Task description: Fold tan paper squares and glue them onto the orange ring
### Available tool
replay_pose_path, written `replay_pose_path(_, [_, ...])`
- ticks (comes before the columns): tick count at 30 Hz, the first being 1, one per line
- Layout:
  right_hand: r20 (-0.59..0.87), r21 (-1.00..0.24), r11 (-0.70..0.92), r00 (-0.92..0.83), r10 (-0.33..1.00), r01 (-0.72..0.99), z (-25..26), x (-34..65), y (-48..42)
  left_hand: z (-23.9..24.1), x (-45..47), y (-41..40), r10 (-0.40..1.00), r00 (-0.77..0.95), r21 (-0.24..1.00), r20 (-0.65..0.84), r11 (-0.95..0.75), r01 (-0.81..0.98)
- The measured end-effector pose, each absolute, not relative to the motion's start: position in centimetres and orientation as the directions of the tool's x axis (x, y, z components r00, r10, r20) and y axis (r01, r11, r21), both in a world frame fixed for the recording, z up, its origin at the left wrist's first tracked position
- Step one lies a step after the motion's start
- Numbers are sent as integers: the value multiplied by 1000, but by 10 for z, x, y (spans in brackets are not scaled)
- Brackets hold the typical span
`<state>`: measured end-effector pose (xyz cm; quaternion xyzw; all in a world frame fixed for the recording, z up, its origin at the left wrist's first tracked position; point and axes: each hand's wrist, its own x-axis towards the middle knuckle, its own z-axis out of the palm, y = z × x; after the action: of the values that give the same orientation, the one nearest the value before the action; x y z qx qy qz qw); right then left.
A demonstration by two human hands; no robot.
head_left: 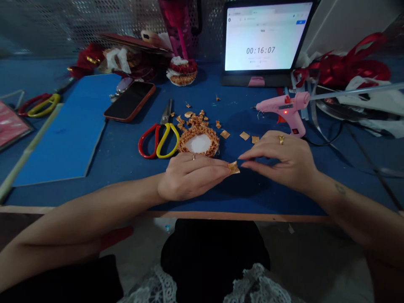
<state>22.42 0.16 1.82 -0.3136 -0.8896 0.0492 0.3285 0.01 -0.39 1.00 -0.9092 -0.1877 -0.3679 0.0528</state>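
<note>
My left hand [189,174] is closed in a pinch on a small gold ribbon piece [234,168] just above the blue table. My right hand [279,158] hovers to its right, fingers pressed together and fingertips touching the same piece. Right behind my left hand lies a round disc [199,142] with a white centre and a rim of gold ribbon petals. More cut gold pieces [244,136] lie scattered behind my hands. Red and yellow scissors [158,139] rest left of the disc. A pink glue gun [285,108] stands behind my right hand, its light on.
A phone [130,101] and a blue sheet [71,128] lie at left, with a second pair of scissors [39,105] further left. A tablet [265,40] showing a timer stands at the back. Red ribbon [347,67] is piled at right. Finished decorations [182,71] sit at back centre.
</note>
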Motion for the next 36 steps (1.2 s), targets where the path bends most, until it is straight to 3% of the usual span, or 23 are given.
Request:
replay_pose_path(5, [509, -389, 788, -602, 616, 477, 15, 218, -1, 6, 0, -4, 330, 668, 92, 667, -926, 366])
replay_pose_path(13, [509, -439, 776, -586, 631, 454, 16, 218, -3, 5, 1, -3, 330, 681, 121, 653, -934, 337])
replay_pose_path(36, [532, -323, 818, -624, 573, 476, 9, 215, -8, -3, 2, -3, 350, 662, 124, 663, -923, 363])
